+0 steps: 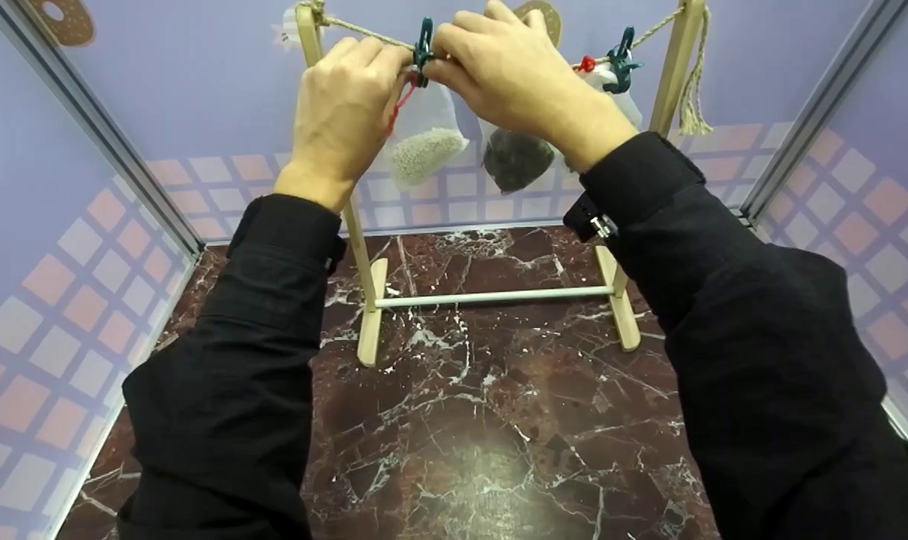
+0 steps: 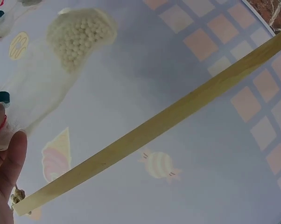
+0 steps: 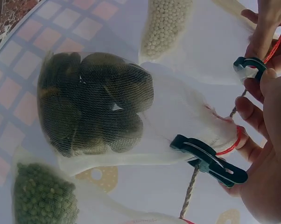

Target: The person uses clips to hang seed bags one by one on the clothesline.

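Observation:
Both hands are raised to the rope (image 1: 364,30) of a wooden rack. My left hand (image 1: 345,112) pinches the top of a white mesh drawstring bag (image 1: 427,146) of small white beads, near its red cord (image 3: 277,44). Right beside it, my right hand (image 1: 506,75) pinches a dark green clip (image 3: 250,65) at the bag's top. Below the right hand hangs a mesh bag of dark, flat round pieces (image 3: 96,102), with another green clip (image 3: 208,158) at its neck. In the left wrist view, only part of the left hand (image 2: 10,163) shows.
A bag of green beans or peas (image 3: 45,196) hangs farther right, by a third clip (image 1: 622,64). The rack's wooden posts (image 1: 356,247) and white crossbar (image 1: 491,296) stand on a dark marbled surface (image 1: 468,442). Patterned lilac panels (image 1: 56,300) enclose the back and sides.

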Tool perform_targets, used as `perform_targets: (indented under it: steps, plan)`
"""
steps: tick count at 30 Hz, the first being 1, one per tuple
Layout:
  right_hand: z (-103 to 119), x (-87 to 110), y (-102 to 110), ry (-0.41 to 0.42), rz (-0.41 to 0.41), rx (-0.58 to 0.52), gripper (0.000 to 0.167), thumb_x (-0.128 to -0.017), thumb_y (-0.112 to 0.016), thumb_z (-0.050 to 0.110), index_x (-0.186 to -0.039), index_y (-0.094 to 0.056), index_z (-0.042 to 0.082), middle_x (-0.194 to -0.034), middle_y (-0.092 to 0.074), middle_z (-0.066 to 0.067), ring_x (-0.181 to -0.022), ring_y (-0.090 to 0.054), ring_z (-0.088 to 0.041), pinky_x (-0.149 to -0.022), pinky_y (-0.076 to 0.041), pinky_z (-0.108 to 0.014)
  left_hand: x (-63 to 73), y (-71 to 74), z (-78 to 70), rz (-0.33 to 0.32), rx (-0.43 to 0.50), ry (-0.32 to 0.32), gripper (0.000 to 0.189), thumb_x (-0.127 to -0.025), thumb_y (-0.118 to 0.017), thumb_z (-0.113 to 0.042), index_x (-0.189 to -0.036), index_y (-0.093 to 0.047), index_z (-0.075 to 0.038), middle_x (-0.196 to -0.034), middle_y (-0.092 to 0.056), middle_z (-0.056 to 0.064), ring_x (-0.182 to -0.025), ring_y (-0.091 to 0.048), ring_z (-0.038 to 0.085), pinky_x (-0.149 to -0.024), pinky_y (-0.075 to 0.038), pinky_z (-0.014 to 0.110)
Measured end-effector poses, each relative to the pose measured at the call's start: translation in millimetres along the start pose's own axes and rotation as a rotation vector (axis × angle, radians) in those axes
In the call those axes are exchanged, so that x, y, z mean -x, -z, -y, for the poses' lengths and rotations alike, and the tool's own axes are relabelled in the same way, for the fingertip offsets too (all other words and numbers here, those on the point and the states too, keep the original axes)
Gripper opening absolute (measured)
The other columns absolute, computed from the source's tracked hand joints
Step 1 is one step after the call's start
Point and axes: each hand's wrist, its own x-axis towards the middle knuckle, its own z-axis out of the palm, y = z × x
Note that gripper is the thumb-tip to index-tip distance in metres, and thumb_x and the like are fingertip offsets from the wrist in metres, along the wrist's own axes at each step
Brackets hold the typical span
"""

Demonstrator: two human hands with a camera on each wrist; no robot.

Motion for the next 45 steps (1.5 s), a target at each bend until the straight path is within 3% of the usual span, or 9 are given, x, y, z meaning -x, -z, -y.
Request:
perform_targets:
  steps: [11, 15, 21, 27, 31, 35, 39, 42, 45]
  plan:
    - [-4, 11.0, -2, 0.051, 0.003, -0.005, 0.035, -0.104, -0.057, 0.037, -0.121, -0.064, 0.007, -0.115, -0.063, -0.013, -0.108, -0.051, -0.035, -0.089, -0.041, -0.057, 8.0, 1.9, 4.3, 0.043, 0.03, 0.037, 0.026, -0.104, -0.057, -0.019, -0.108, -0.071, 0.002, -0.099, -0.071, 0.017, -0.09, -0.065, 0.033, -0.079, -0.058, 0.045]
    - [-11, 19.2, -4, 0.096, -0.063, -0.018, 0.032, -0.103, -0.061, 0.034, -0.119, -0.065, 0.007, -0.114, -0.061, -0.013, -0.106, -0.05, -0.035, -0.086, -0.042, -0.053, 10.0, 6.1, 9.4, 0.007, 0.04, 0.06, 0.027, -0.105, -0.057, -0.021, -0.107, -0.071, 0.002, -0.1, -0.072, 0.017, -0.089, -0.066, 0.033, -0.078, -0.058, 0.044]
    - [-21, 36.3, -4, 0.137, -0.154, -0.069, 0.028, -0.1, -0.065, 0.027, -0.118, -0.067, 0.005, -0.12, -0.062, -0.012, -0.113, -0.051, -0.034, -0.098, -0.042, -0.051, 13.3, 9.2, 18.7, -0.114, 0.016, 0.074, 0.034, -0.106, -0.054, -0.026, -0.107, -0.071, 0.003, -0.095, -0.071, 0.018, -0.085, -0.066, 0.034, -0.077, -0.057, 0.043]
    - [-32, 69.8, -2, 0.164, -0.266, -0.11, 0.032, -0.099, -0.068, 0.023, -0.125, -0.067, 0.003, -0.134, -0.061, -0.013, -0.129, -0.049, -0.033, -0.114, -0.035, -0.044, 23.5, 8.0, 21.2, -0.096, 0.043, 0.062, 0.031, -0.106, -0.055, -0.023, -0.111, -0.07, 0.004, -0.099, -0.071, 0.019, -0.084, -0.065, 0.034, -0.076, -0.058, 0.043]
    - [-36, 101.5, -1, 0.175, -0.373, -0.159, 0.036, -0.096, -0.072, 0.019, -0.127, -0.066, 0.002, -0.141, -0.058, -0.015, -0.138, -0.044, -0.034, -0.12, -0.027, -0.044, 38.0, 9.8, 17.8, -0.083, 0.044, 0.074, 0.039, -0.106, -0.055, -0.028, -0.126, -0.064, 0.004, -0.108, -0.07, 0.02, -0.093, -0.064, 0.035, -0.079, -0.058, 0.044]
    - [-37, 135.8, -2, 0.145, -0.43, -0.186, 0.04, -0.093, -0.075, 0.018, -0.129, -0.065, 0.002, -0.143, -0.057, -0.017, -0.139, -0.044, -0.037, -0.121, -0.023, -0.05, 57.7, 11.0, 13.6, -0.07, 0.052, 0.085, 0.046, -0.106, -0.054, -0.032, -0.134, -0.056, 0.004, -0.12, -0.065, 0.022, -0.109, -0.062, 0.037, -0.094, -0.055, 0.045]
    - [-40, 168.0, -6, 0.09, -0.434, -0.183, 0.047, -0.093, -0.074, 0.024, -0.133, -0.063, 0.002, -0.146, -0.053, -0.017, -0.142, -0.04, -0.037, -0.121, -0.019, -0.055, 84.5, 10.1, 10.2, -0.098, 0.082, 0.096, 0.045, -0.104, -0.058, -0.031, -0.134, -0.056, 0.003, -0.128, -0.063, 0.022, -0.116, -0.06, 0.036, -0.102, -0.05, 0.046]
    - [-44, 189.6, -14, 0.046, -0.419, -0.175, 0.051, -0.097, -0.066, 0.036, -0.135, -0.06, 0.002, -0.149, -0.05, -0.017, -0.144, -0.037, -0.038, -0.121, -0.016, -0.057, 107.9, 9.3, 8.6, -0.136, 0.118, 0.099, 0.042, -0.101, -0.063, -0.028, -0.131, -0.06, 0.0, -0.13, -0.063, 0.021, -0.118, -0.06, 0.035, -0.102, -0.049, 0.048]
    - [-47, 211.1, -26, -0.005, -0.387, -0.174, 0.059, -0.1, -0.057, 0.048, -0.137, -0.059, 0.003, -0.15, -0.048, -0.017, -0.144, -0.036, -0.037, -0.122, -0.014, -0.057, 131.8, 8.1, 5.8, -0.132, 0.157, 0.091, 0.043, -0.098, -0.065, -0.031, -0.13, -0.062, -0.002, -0.134, -0.061, 0.019, -0.123, -0.058, 0.037, -0.102, -0.047, 0.051]
